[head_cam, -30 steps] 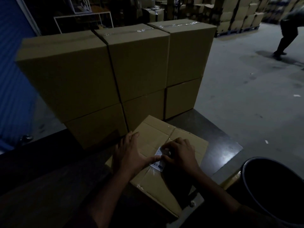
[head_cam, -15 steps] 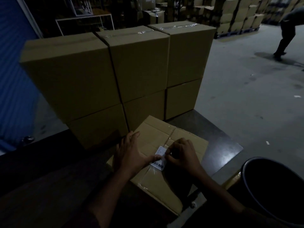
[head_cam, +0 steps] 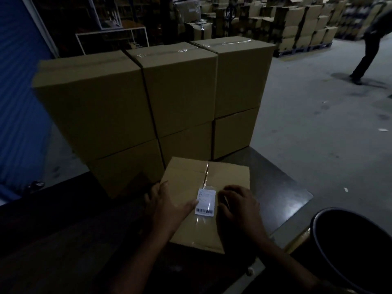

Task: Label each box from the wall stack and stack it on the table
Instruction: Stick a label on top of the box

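A cardboard box [head_cam: 186, 179] lies on the dark table [head_cam: 275, 194] in front of me, its taped seam facing up. A white barcode label [head_cam: 205, 202] sits flat on its top, over the tape. My left hand [head_cam: 167, 205] rests on the box with its fingers spread and its thumb touching the label's left edge. My right hand [head_cam: 239, 205] lies just right of the label, fingers bent down onto the box top. Behind the box stands a stack of cardboard boxes [head_cam: 180, 90], two high and three across.
A dark round bin [head_cam: 322, 236] stands at the lower right beside the table. A blue wall [head_cam: 17, 102] is on the left. Pallets of boxes [head_cam: 301, 28] fill the background, and a person [head_cam: 370, 49] walks on the concrete floor at the far right.
The label, held between both hands before, now lies flat and fully visible on the box top. My right hand has slid off it to the right. The box looks turned squarer to me.
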A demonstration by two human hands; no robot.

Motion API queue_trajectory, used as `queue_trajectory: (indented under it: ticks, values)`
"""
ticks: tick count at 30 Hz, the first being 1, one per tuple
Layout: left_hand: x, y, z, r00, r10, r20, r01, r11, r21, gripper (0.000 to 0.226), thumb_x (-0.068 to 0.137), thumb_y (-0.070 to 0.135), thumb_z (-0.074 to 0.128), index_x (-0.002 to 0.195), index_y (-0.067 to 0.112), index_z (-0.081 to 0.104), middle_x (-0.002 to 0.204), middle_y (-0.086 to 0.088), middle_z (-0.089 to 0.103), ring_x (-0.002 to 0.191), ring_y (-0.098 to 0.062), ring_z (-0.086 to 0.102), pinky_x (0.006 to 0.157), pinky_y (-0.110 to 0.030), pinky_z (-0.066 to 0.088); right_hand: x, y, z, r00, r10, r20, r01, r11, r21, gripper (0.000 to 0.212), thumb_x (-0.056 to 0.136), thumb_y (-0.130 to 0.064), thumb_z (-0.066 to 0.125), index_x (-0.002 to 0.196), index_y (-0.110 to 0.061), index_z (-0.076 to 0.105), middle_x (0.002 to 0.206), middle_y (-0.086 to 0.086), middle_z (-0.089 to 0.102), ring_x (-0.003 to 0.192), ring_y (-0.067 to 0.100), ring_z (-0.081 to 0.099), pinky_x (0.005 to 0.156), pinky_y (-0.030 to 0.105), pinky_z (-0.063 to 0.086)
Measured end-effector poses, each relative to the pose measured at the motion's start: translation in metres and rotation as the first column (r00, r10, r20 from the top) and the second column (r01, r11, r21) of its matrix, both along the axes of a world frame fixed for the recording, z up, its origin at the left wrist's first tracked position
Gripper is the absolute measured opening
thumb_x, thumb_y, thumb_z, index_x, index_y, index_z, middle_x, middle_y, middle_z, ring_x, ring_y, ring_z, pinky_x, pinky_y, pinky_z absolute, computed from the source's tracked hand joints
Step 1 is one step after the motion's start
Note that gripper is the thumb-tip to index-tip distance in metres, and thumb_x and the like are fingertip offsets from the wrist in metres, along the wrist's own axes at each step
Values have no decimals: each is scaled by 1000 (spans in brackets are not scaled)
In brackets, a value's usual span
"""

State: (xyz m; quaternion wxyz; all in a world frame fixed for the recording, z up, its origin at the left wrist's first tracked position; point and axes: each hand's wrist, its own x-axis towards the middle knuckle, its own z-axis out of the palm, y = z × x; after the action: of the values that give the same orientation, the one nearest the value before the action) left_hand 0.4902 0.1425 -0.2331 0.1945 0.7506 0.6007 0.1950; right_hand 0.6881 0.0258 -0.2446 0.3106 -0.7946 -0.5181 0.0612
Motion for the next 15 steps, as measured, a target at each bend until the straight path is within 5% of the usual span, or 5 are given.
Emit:
queue_trajectory:
  ticks: [6, 10, 15]
  values:
    - [-14, 1, -2, 996, -12, 90, 22, 994, -105, 93, 65, 80, 79, 135, 32, 42, 142, 0, 33, 136, -27, 37, 105, -43, 43, 47, 33, 10, 995, 104, 1, -104, 990, -95, 45, 81, -63, 46, 110, -40, 71, 125, -13, 63, 123, 12, 52, 103, 46, 45]
    - [14, 3, 8, 986, -86, 143, 84, 996, 19, 117, 55, 88, 73, 151, 34, 33, 157, 9, 19, 144, -24, 27, 110, -52, 44, 20, 32, 9, 999, 13, 50, -9, 996, -86, 29, 87, -58, 60, 110, -42, 67, 132, -12, 57, 131, 14, 44, 119, 56, 21]
    - [39, 7, 1, 981, -177, -76, 180, 983, 37, 134, 48, 107, 42, 159, 34, 30, 172, 5, 12, 158, -21, 7, 125, -58, 16, 14, 29, 8, 995, 11, 98, -4, 998, -69, 26, 85, -58, 64, 108, -44, 67, 137, -11, 53, 135, 17, 40, 120, 55, 14]
